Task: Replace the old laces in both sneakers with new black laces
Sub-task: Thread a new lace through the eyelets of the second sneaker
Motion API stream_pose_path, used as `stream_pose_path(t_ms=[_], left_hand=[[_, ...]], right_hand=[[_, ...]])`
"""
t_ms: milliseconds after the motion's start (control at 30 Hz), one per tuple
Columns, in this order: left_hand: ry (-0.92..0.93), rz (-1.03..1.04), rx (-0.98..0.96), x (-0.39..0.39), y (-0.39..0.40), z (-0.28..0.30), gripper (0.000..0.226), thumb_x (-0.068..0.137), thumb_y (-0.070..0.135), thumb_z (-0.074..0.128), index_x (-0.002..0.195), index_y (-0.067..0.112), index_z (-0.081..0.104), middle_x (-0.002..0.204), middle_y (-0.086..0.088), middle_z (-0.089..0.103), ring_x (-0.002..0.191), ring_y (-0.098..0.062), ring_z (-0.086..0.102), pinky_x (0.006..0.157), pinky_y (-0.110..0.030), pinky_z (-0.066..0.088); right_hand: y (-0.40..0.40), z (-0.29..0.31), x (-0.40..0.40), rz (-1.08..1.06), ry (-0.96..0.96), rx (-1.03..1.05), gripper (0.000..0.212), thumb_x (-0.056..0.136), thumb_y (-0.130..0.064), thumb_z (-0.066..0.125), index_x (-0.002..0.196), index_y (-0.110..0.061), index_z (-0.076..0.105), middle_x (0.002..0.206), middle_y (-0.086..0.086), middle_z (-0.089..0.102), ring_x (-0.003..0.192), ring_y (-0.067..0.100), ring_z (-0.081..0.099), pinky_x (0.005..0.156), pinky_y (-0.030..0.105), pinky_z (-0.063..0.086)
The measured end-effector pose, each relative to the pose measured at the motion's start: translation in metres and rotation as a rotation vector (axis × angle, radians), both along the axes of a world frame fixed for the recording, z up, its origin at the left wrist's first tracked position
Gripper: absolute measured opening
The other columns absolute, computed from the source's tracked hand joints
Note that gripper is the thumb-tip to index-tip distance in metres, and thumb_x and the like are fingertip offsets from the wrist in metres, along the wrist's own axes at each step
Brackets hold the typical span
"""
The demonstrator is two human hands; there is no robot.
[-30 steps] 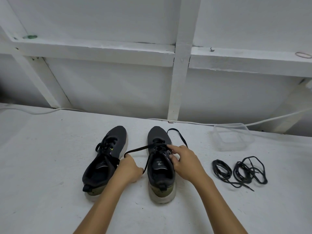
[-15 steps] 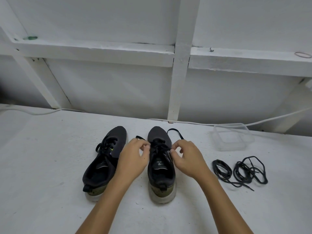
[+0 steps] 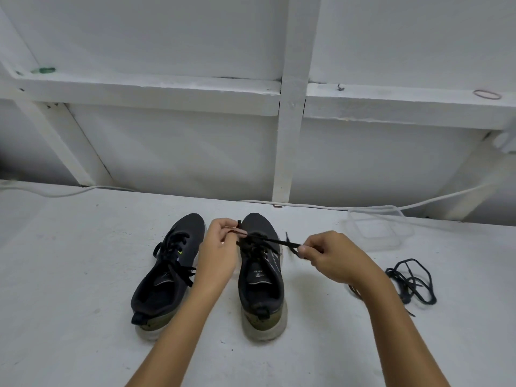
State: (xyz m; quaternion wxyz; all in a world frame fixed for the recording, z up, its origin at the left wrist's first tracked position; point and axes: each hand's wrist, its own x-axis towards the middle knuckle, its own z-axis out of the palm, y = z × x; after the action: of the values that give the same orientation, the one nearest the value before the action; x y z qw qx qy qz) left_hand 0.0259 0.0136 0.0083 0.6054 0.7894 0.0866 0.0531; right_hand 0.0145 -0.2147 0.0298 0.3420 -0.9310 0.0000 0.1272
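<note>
Two dark sneakers with pale soles stand side by side on the white table, toes pointing away. The left sneaker (image 3: 170,272) is laced in black. Over the right sneaker (image 3: 262,280), a black lace (image 3: 275,241) runs taut from the upper eyelets out to the right. My right hand (image 3: 335,258) pinches that lace end to the right of the shoe. My left hand (image 3: 220,247) pinches the other lace end at the shoe's left side, near the toe. A loose pile of black laces (image 3: 410,280) lies on the table at the right, partly hidden by my right forearm.
A clear plastic container (image 3: 377,226) sits at the back right of the table. A white cable (image 3: 446,195) runs along the table's back edge. A white framed wall with a ledge (image 3: 167,88) rises behind.
My right hand has pulled its lace end out to the right, away from the shoe. My left hand has shifted slightly up and toward the shoe's toe.
</note>
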Motion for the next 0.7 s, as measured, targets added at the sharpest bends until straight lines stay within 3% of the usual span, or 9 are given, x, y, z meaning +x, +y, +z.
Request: stream_pose_path(t_ms=[67,133,200,300,400,500,567,700], left_hand=[[-0.027,-0.168,0.009,-0.002,0.006,0.001,0.035,0.096,-0.004,0.043,0.105,0.025,0.062,0.094,0.006,0.074,0.087,-0.001,0.065,0.077,-0.007,0.044],[-0.017,-0.38,-0.02,-0.002,0.005,0.003,0.042,0.095,-0.009,0.044,0.111,0.024,0.065,0.096,-0.001,0.071,0.085,-0.01,0.069,0.083,-0.016,0.049],[-0.006,-0.503,0.058,-0.001,0.0,0.005,0.036,0.097,0.003,0.055,0.121,0.029,0.064,0.097,0.002,0.067,0.071,-0.006,0.06,0.076,-0.016,0.048],[-0.073,-0.548,0.226,0.0,-0.005,0.006,0.027,0.097,0.027,0.063,0.122,0.036,0.068,0.093,0.018,0.068,0.071,0.001,0.056,0.073,-0.013,0.046],[-0.132,-0.524,0.294,0.001,-0.003,0.006,0.015,0.096,0.022,0.065,0.103,0.029,0.076,0.093,0.023,0.07,0.088,0.001,0.064,0.082,-0.02,0.05],[-0.14,-0.529,0.325,0.001,0.003,0.003,0.03,0.095,0.025,0.066,0.122,0.038,0.068,0.092,0.019,0.066,0.082,0.006,0.06,0.079,-0.016,0.047],[-0.166,-0.583,0.352,0.0,0.004,0.002,0.037,0.096,0.027,0.064,0.13,0.04,0.063,0.097,0.018,0.066,0.089,0.001,0.061,0.081,-0.016,0.046],[-0.278,-0.539,0.404,-0.001,0.002,0.0,0.01,0.097,0.025,0.063,0.1,0.029,0.072,0.088,0.015,0.065,0.085,-0.01,0.06,0.075,-0.024,0.048]], right_hand=[[-0.001,-0.001,-0.001,-0.019,-0.04,0.0,0.027,0.1,-0.036,0.06,0.076,-0.029,0.069,0.071,0.001,0.068,0.062,0.013,0.053,0.06,0.029,0.044],[0.005,0.001,-0.001,0.008,-0.07,0.029,0.026,0.1,-0.036,0.06,0.077,-0.029,0.069,0.074,0.002,0.069,0.062,0.014,0.054,0.06,0.031,0.045],[0.013,0.004,0.0,0.055,-0.101,0.033,0.023,0.099,-0.036,0.061,0.08,-0.029,0.07,0.074,0.001,0.069,0.063,0.015,0.056,0.061,0.032,0.047],[0.022,0.008,0.001,0.109,-0.117,0.038,0.02,0.099,-0.036,0.062,0.082,-0.031,0.071,0.071,-0.005,0.066,0.06,0.007,0.053,0.059,0.026,0.043],[0.023,0.01,0.0,0.114,-0.104,0.047,0.018,0.099,-0.035,0.063,0.085,-0.031,0.072,0.073,-0.005,0.067,0.061,0.005,0.053,0.059,0.023,0.043],[0.022,0.009,-0.001,0.107,-0.11,0.061,0.02,0.099,-0.033,0.062,0.082,-0.031,0.07,0.074,-0.004,0.068,0.064,0.01,0.057,0.061,0.025,0.045],[0.024,0.009,-0.002,0.117,-0.113,0.079,0.019,0.1,-0.032,0.061,0.083,-0.03,0.071,0.074,-0.005,0.068,0.068,0.01,0.059,0.062,0.024,0.046],[0.032,0.012,-0.001,0.133,-0.116,0.09,0.02,0.099,-0.034,0.062,0.081,-0.031,0.071,0.072,-0.009,0.068,0.065,0.005,0.057,0.061,0.021,0.045]])
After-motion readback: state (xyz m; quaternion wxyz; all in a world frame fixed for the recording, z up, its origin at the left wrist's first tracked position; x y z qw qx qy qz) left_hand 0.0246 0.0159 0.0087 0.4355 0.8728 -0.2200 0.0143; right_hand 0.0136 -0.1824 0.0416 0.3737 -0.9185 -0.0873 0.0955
